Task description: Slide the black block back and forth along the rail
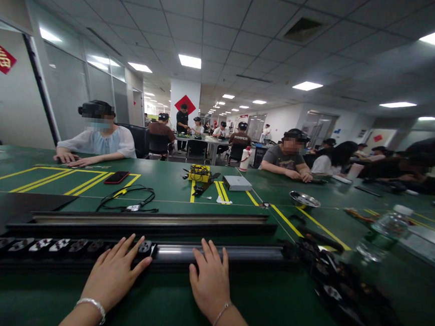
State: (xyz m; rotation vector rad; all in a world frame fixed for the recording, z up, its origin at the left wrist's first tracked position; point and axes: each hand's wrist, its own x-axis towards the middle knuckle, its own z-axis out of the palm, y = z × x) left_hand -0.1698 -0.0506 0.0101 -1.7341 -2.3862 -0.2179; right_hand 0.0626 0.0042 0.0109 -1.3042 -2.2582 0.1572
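Note:
A long black rail [233, 253] lies across the green table in front of me, and a row of small black and white parts [45, 245] sits in its left half. My left hand [113, 273] lies flat with fingers spread, its tips resting on the last part in the row [145, 247]. My right hand [210, 278] is also flat and open, fingers on the bare shiny stretch of the rail. Neither hand holds anything. A second black rail [152, 220] lies just behind the first.
A heap of loose black parts [337, 288] lies at the right, beside a plastic water bottle [383, 234]. A metal bowl [304, 200], a white box [237, 183], a yellow device [199, 172], a black cable [129, 201] and a phone [116, 177] sit further back. Several people sit around the tables.

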